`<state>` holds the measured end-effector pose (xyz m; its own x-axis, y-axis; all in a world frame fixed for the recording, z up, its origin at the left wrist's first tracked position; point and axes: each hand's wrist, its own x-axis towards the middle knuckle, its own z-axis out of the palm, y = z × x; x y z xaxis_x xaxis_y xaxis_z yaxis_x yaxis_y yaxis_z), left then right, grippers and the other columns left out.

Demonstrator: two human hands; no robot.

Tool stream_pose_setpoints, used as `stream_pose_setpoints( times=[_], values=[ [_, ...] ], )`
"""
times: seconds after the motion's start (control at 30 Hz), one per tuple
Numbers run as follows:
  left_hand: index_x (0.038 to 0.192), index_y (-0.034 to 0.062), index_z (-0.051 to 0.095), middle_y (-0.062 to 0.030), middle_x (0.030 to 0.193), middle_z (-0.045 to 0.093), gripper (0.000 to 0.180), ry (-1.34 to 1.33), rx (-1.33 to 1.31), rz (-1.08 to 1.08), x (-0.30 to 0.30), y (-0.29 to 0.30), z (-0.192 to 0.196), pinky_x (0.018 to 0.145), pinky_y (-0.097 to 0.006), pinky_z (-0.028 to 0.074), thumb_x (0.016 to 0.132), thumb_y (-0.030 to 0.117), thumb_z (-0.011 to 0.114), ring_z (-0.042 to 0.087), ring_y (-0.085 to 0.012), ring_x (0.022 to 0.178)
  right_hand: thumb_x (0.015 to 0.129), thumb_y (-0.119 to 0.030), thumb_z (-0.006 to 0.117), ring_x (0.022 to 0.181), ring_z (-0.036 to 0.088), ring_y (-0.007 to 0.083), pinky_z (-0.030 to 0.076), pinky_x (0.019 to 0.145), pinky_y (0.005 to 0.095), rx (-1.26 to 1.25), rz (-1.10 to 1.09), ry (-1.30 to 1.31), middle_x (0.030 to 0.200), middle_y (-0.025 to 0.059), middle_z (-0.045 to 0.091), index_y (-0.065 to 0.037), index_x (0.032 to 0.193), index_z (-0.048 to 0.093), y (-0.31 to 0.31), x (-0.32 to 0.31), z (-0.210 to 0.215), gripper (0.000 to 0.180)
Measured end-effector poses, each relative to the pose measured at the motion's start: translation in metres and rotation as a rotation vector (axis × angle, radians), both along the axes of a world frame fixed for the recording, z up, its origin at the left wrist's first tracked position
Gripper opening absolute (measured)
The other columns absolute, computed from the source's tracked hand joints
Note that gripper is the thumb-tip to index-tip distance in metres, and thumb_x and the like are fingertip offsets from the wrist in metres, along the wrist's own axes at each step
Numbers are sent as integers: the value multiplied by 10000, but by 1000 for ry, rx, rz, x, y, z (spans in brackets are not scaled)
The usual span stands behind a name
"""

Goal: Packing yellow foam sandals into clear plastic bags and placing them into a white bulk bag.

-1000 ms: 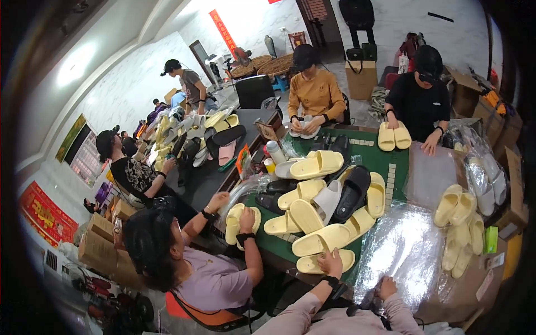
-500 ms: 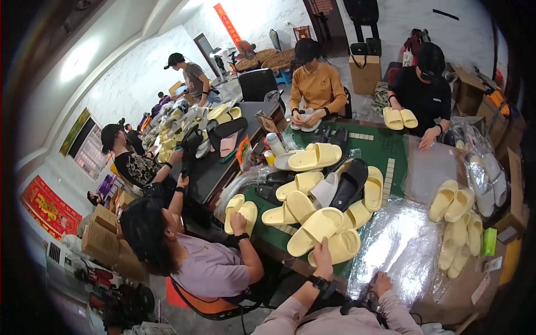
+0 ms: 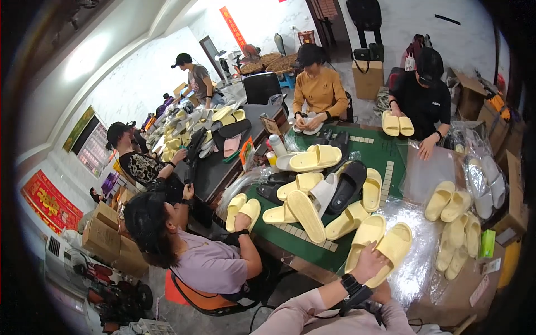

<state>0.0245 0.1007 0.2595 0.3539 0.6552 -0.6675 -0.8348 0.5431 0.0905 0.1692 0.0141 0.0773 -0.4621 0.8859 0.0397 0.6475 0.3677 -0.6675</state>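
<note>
My left hand (image 3: 371, 262), with a black band on its wrist, grips the heel end of a pair of pale yellow slippers (image 3: 385, 241). The pair lies side by side, half on the green mat (image 3: 391, 153) and half on crinkled clear plastic (image 3: 416, 268). My right hand (image 3: 384, 291) shows only as a sliver behind my left wrist, just under the slippers' heels; what it holds is hidden. A heap of yellow, white and black slippers (image 3: 318, 198) lies on the mat just left of the pair.
Several more yellow slippers (image 3: 453, 223) lie on plastic at the right, next to cardboard boxes (image 3: 505, 184). A person in lilac (image 3: 206, 262) sits at my left holding a yellow pair. Two people (image 3: 321, 89) sit across the table, and others work at a long bench further left.
The yellow pair under my left hand has slid right, off the heap and onto the clear plastic. My right hand, plain to see a second ago, has slipped behind my left wrist.
</note>
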Motion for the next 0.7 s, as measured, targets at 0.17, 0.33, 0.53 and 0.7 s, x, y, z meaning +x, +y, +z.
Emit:
stream_pose_setpoints(
  times=[0.17, 0.33, 0.53, 0.7],
  values=[
    [1247, -30, 340, -168, 1261, 392, 458, -186, -17, 90, 17, 0, -26, 1063, -412, 274, 939, 301, 416, 369, -296, 1201, 834, -162, 546, 809, 561, 218, 469, 698, 383, -854, -543, 891, 1010, 100, 561, -131, 1216, 388, 1, 83, 7, 414],
    [1272, -58, 313, -177, 1297, 366, 513, -198, -53, 123, 55, -14, -27, 1056, -368, 287, 929, 301, 440, 342, -290, 1234, 925, -370, 420, 784, 546, 205, 462, 653, 337, -814, -855, 945, 978, 82, 526, -112, 1222, 400, 38, 97, 64, 394],
    [1225, 83, 388, -120, 1195, 415, 416, 428, 703, -388, 63, -31, -141, 992, -357, 329, 909, 338, 479, 409, -236, 1107, 877, -191, 490, 643, 516, 168, 410, 570, 302, -292, -1112, 690, 815, 65, 550, -43, 944, 523, 37, 114, -6, 166],
    [1139, 92, 461, -82, 1091, 454, 404, 626, 114, -638, 7, -39, -150, 869, -338, 373, 826, 322, 574, 453, -235, 956, 741, -54, 560, 679, 529, 292, 428, 642, 356, -13, -942, 300, 762, 145, 561, -10, 789, 584, 18, 81, -31, 70]
  ],
)
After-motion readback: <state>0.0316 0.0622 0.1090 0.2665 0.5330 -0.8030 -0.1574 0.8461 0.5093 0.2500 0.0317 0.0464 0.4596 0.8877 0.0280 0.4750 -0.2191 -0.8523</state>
